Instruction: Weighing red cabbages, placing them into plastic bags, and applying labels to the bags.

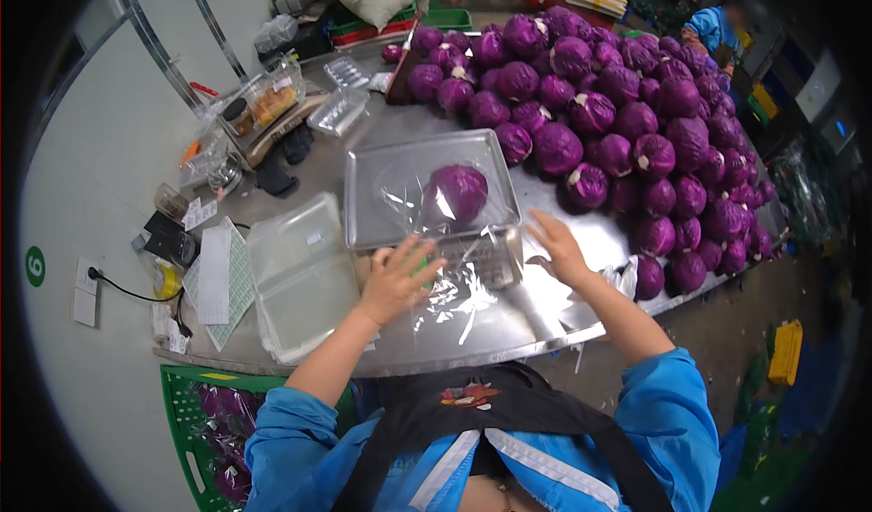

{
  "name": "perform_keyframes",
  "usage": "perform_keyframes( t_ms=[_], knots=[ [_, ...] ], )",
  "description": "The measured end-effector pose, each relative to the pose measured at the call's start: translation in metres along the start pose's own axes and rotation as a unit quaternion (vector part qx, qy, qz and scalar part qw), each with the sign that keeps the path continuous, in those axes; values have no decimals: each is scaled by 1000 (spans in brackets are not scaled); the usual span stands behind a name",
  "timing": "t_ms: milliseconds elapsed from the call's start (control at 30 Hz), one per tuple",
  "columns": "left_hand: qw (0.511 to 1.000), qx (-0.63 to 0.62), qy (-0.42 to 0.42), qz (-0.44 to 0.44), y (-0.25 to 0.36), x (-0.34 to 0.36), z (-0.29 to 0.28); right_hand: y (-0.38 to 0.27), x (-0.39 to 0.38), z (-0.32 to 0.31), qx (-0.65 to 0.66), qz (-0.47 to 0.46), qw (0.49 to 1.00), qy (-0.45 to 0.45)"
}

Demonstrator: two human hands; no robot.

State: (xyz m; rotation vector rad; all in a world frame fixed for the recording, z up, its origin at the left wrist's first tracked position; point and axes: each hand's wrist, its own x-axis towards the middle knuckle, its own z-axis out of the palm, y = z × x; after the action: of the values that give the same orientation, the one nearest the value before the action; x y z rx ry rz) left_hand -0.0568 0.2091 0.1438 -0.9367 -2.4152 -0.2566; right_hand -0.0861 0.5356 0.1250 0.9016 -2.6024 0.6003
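One purple cabbage (457, 193) sits on the metal tray (381, 185) of a scale, with transparent plastic film (454, 298) about it. The film hangs over the tray's front edge and shines on the steel table. My left hand (398, 280) is over the film at the scale's front, fingers spread; I cannot tell whether it touches the film. Beside the tray's front right corner is my right hand (559, 250), its fingers stretched out and nothing visible in it. The scale's front panel (498, 262) is partly hidden by the film and my left hand.
A large heap of purple cabbages (618, 130) covers the table's right side. Left of the scale lie a stack of transparent plastic sheets (300, 276), papers (214, 276) and a tape roll (167, 280). A green crate (186, 421) holds wrapped cabbages. Another person (713, 30) is beyond the heap.
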Motion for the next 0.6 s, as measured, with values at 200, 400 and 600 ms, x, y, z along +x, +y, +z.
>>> perform_keyframes(
  t_ms=[200,400,600],
  knots=[
    [746,-516,-168,-386,-38,3,55,27,56,39,446,172,875,-72],
    [850,-200,322,-365,-38,73,39,29,59,75,583,422,693,-41],
    [957,-220,-117,-147,-60,129,73,27,73,47,592,470,649,-86]
  ],
)
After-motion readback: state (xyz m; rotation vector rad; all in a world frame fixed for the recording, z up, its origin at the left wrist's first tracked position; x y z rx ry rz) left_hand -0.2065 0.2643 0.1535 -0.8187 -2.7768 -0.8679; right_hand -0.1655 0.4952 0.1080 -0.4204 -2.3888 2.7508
